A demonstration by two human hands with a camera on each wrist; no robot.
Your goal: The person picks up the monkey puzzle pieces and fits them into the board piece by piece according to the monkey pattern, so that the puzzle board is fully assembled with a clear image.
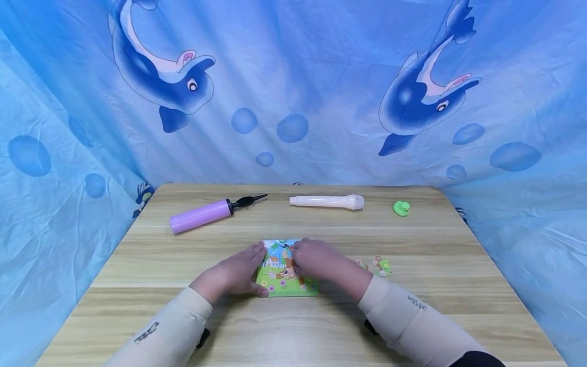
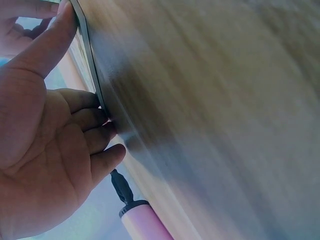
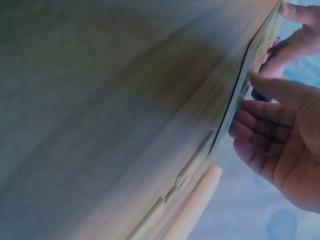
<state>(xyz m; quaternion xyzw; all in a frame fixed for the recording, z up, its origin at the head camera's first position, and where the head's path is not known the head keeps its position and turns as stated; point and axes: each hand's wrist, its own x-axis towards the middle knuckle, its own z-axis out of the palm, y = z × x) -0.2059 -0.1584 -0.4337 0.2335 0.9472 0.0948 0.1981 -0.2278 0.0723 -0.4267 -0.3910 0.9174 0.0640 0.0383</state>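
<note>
A flat picture puzzle point(image 1: 279, 288) with a monkey, a house and flowers lies on the table. My left hand point(image 1: 240, 270) rests along its left edge, thumb at the near corner and fingers spread towards the far corner. In the left wrist view, those fingertips touch the board's side. My right hand point(image 1: 316, 260) is over the right part of the puzzle, fingertips on its surface and loosely bent. No piece shows between them; the palm hides much of that side. Loose puzzle pieces point(image 1: 380, 266) lie to the right, partly behind the right forearm.
A purple hand pump point(image 1: 202, 216) with a black nozzle lies at the back left of the wooden table point(image 1: 284, 331). Behind the puzzle is a white toy microphone point(image 1: 325, 202). A green rubber duck point(image 1: 401, 208) sits at the back right. A blue dolphin-print curtain point(image 1: 293, 92) surrounds the table.
</note>
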